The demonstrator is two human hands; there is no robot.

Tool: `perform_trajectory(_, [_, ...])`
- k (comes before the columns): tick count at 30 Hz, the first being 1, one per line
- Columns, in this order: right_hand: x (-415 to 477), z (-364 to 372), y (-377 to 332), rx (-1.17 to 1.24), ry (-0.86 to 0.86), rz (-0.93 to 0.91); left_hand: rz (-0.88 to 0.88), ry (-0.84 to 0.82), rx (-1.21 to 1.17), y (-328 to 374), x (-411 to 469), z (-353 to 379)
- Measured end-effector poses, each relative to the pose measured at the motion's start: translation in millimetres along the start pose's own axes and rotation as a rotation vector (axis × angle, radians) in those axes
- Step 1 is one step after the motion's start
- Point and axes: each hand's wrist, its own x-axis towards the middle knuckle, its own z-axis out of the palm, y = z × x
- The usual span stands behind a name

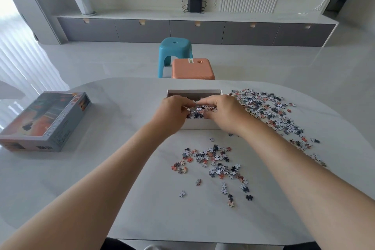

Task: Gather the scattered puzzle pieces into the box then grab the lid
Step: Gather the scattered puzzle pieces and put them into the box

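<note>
On the pale oval desk (121,107) everything for the job lies in reach, and the risks run down in size with the things themselves. The desk is smooth and its near and right edges sit close to loose pieces, so a careless sweep could send some over the rim to the floor.

The lid (45,121) lies picture-side up at the far left, well apart from the box; a long reach across for it later could drag a forearm through the near scatter (215,165) and spread it.

The open white box (194,92) stands at the middle of the desk. It looks light, so a push against its wall could slide it away or tip pieces back out.

To its right, the large heap of puzzle pieces (267,111) touches or nearly touches the box wall and trails toward the desk edge under the right forearm; that arm could brush pieces off.

Over the box, the left hand (172,110) and right hand (223,109) are cupped together, fingers curled narrowly around a clump of pieces (195,110). Letting go too high or too near the rim would likely spill some outside.

Smallest of all, single strays near the front could easily be overlooked.
</note>
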Motion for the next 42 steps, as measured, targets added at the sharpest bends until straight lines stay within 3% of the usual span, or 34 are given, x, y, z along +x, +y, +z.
perform_trajectory(5, [-11.5, -9.5, -4.6, 0.025, 0.097, -0.122, 0.217, 0.086, 0.016, -7.0, -16.8, -11.1])
perform_trajectory(7, [-21.0, -11.6, -9.2, -0.014, 0.091, -0.214, 0.301, 0.013, 0.053, -7.0, -31.3, -18.6])
perform_trajectory(9, [-34.0, -14.1, -16.6, -0.102, -0.057, -0.220, 0.318, -0.190, 0.105, -6.8, -47.2, -27.4])
perform_trajectory(12, [-53.8, -12.4, -18.1, -0.328, -0.411, -0.069, 0.209, -0.515, 0.209, -10.3, -69.5, -31.4])
perform_trajectory(14, [-65.7, -9.0, -12.0, -0.486, -0.527, 0.003, 0.190, -0.568, 0.258, -14.4, -81.3, -25.3])
perform_trajectory(16, [-73.8, -5.2, -4.1, -0.525, -0.549, 0.037, 0.212, -0.538, 0.236, -16.0, -86.0, -17.4])
perform_trajectory(22, [-84.4, -2.6, 0.6, -0.300, -0.414, 0.061, 0.235, -0.465, 0.121, -12.3, -85.6, -11.2])
perform_trajectory(25, [-94.0, -11.8, -2.2, -0.270, -0.392, 0.099, 0.235, -0.537, 0.149, -7.0, -88.9, -17.3])
perform_trajectory(28, [-108.6, -24.7, -4.3, -0.394, -0.486, 0.240, 0.249, -0.589, 0.210, -10.6, -94.2, -14.9])
perform_trajectory(32, [-124.5, -22.1, -0.6, -0.364, -0.578, 0.429, 0.244, -0.496, 0.119, -14.4, -92.3, -3.1])
perform_trajectory(38, [-110.1, -1.8, 6.4, -0.065, -0.343, 0.362, 0.249, -0.311, 0.079, -2.2, -92.6, 21.6])
perform_trajectory(42, [-99.1, 3.2, 7.0, -0.035, -0.272, 0.290, 0.273, -0.292, 0.282, 22.0, -104.4, 37.1])
